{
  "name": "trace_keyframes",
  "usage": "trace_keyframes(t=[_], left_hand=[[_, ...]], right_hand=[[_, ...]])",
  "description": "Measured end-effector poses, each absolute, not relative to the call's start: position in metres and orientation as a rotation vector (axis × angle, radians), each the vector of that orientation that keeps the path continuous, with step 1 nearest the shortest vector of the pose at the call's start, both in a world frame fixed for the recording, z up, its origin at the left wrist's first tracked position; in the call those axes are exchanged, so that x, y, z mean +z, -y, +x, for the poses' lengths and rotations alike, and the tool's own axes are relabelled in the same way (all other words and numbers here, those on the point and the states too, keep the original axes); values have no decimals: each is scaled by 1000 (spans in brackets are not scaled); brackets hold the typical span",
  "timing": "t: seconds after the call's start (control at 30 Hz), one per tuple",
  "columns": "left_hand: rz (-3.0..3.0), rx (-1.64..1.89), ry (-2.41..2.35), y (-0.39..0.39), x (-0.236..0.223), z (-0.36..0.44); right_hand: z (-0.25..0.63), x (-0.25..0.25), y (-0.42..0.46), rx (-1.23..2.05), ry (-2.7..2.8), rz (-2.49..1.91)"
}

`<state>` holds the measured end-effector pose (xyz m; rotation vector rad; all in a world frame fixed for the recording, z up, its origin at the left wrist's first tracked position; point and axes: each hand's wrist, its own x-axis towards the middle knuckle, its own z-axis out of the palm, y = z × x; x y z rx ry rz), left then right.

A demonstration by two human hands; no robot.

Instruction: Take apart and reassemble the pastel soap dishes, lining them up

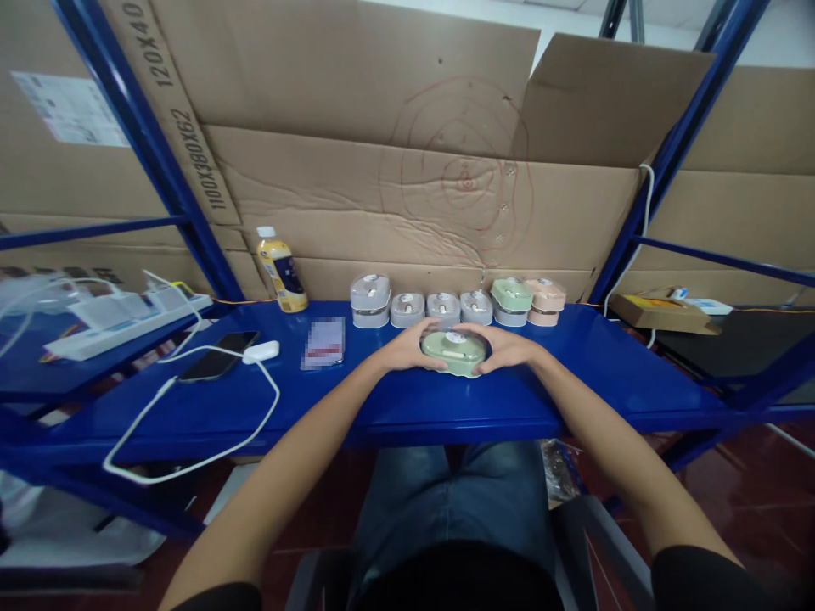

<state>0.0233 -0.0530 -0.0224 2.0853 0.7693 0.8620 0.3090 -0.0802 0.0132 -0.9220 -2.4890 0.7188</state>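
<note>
A pale green lidded box (455, 350), with a clear cover and a round label on top, is between my two hands over the blue shelf table (407, 412). My left hand (413, 346) wraps round its left side, thumb at the front. Round the right side curls my right hand (500, 346) in the same way. Behind them stands a row of similar boxes: a stacked grey pair (370, 301), several single grey boxes (407, 311), a green stack (511, 301) and a peach stack (546, 301). Whether the held box touches the table I cannot tell.
Left of the row stand a yellow drink bottle (282, 271) and a flat blurred packet (323, 343). A phone (220, 356), a white earbud case (261, 351) and a looping white cable (191, 472) lie farther left. Cardboard (356, 187) backs the table; blue posts flank it.
</note>
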Motion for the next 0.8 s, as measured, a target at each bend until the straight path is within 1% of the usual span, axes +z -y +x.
trace_keyframes(t=[0.13,0.3,0.43,0.5,0.67,0.73,0.8], left_hand=[[2242,839,-850,63,-21,28],[2330,897,-876,67,-18,34],[2357,898,-924,68,-19,34],[2433,877,-909,69,-19,33],[2579,759,-889,72,-21,36],[2572,799,-909,69,-21,36],[2528,924,-959,63,-19,33]], right_hand=[[299,9,81,621,2516,-946],[282,3,85,300,2412,-980],[299,10,80,382,2230,-965],[315,14,76,406,2067,-1040],[339,17,63,338,1695,-1256],[339,15,61,332,1673,-1254],[336,13,60,336,1687,-1234]])
